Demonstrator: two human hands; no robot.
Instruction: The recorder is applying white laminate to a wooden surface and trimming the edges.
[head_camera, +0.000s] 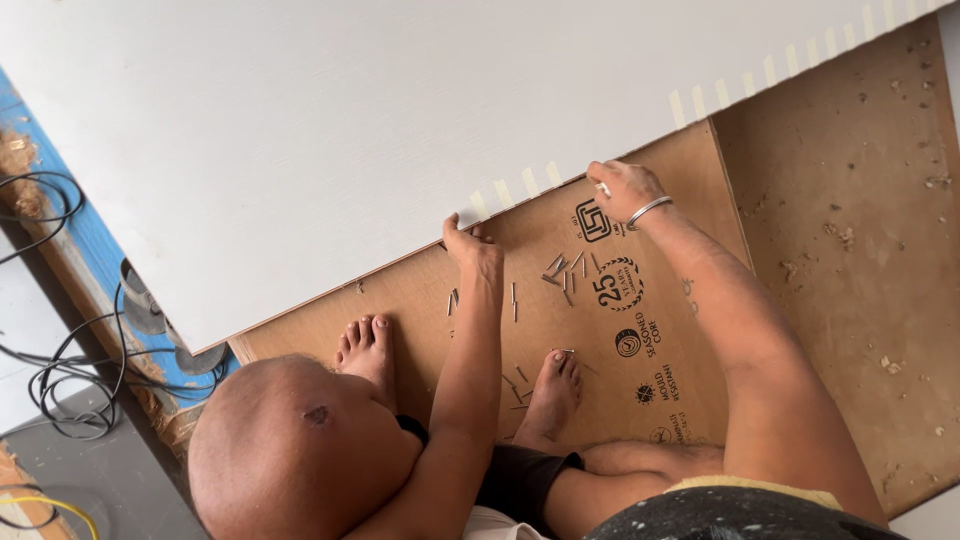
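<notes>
Plywood sheet (640, 400) is carrying the seated person, bare feet (553, 385) resting on it at 6 o'clock. A shaved head is showing at 7 o'clock; I cannot tell whose. Loose nails (560, 272) are lying scattered just beyond the toes, some touching them.

Left hand (472, 248) is gripping the white board (330, 130) at its near edge, thumb on top, grip clamped on the board. Right hand (625, 187), at 1 o'clock from it and wearing a metal bangle, is working the same edge with fingers bunched; whether that grip is holding anything I cannot tell. Tape strips (500, 195) are running along the edge towards 2 o'clock. Cables (60, 390) are trailing at 9 o'clock.

Risks, as a judgement: a shifting foot catching a nail, or the board sliding and peeling the tape.
</notes>
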